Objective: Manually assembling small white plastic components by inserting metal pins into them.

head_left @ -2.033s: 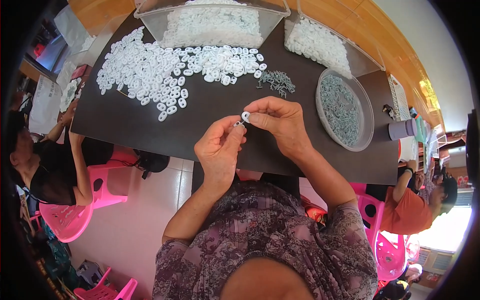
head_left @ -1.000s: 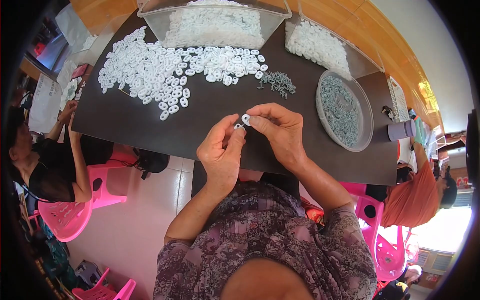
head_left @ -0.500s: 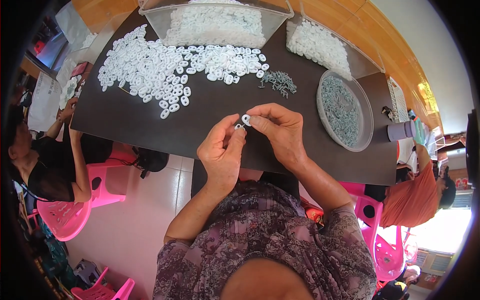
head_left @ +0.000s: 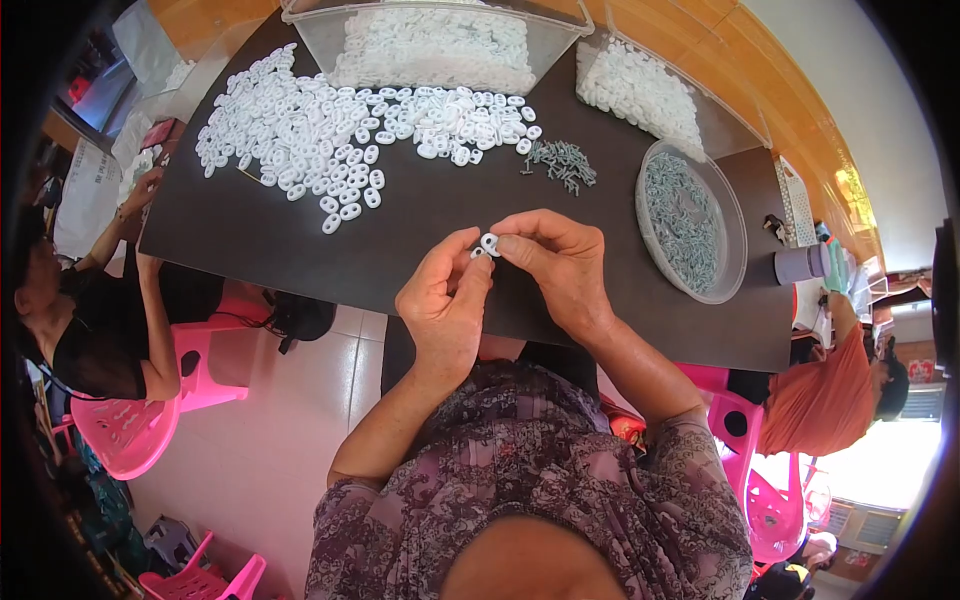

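Above the near part of the dark table, my left hand (head_left: 443,292) pinches a small white plastic piece with holes (head_left: 478,252) between thumb and fingers. My right hand (head_left: 560,262) is closed on a second white oval piece with holes (head_left: 490,242), held right against the first. Fingertips cover parts of both pieces, and I cannot make out whether a screw sits between them. Beyond my hands lies a large spread of the same white two-hole pieces (head_left: 300,130). A small heap of grey screws (head_left: 560,164) is to its right.
Clear bins of white pieces (head_left: 440,50) (head_left: 640,95) stand at the table's far side. A round tub of screws (head_left: 690,230) and a purple-grey cup (head_left: 802,262) are at the right. People sit on pink chairs at both sides.
The two white pieces have come closer together between my fingertips. My hands stay nearly in place. The person at the left has shifted a hand slightly.
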`<state>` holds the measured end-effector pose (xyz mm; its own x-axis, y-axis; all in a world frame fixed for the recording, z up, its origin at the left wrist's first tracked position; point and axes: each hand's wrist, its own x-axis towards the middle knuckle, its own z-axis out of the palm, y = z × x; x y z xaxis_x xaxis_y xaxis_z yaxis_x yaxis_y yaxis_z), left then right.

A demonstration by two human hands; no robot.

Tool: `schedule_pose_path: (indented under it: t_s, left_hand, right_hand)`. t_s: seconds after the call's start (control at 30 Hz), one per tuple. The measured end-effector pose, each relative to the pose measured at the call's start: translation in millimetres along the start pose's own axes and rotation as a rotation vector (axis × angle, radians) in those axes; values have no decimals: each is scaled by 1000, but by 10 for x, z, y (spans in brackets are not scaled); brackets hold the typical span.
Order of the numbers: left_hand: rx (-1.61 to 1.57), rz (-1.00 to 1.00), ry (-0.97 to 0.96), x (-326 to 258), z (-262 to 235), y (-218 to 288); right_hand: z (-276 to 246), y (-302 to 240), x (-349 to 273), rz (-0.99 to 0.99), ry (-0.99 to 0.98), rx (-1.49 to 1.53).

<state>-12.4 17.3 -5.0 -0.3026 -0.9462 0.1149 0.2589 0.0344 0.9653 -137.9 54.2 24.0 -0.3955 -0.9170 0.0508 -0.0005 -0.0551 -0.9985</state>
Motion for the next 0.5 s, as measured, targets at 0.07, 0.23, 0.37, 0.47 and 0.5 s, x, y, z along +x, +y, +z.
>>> schedule_pose_path:
  t_s: [0.07,0.23,0.37,0.47,0.5]
  left_hand:
    - [-25,15,20,9,5,3]
    - [-140,-97,-24,18,-5,58]
    - [-226,-159,-62,10,-19,57]
    - [-266,-133,-67,30,-15,16]
    - [-265,-133,-67,38,-18,11]
  right_hand:
    - [14,-2,-10,-10,-13,-7]
    - [21,1,-23,-49,-12,-83]
    - [20,32,-35,-89,-24,-151]
    - [30,32,-53,-141,-17,-191]
    - [48,8,-67,-148,-18,-168]
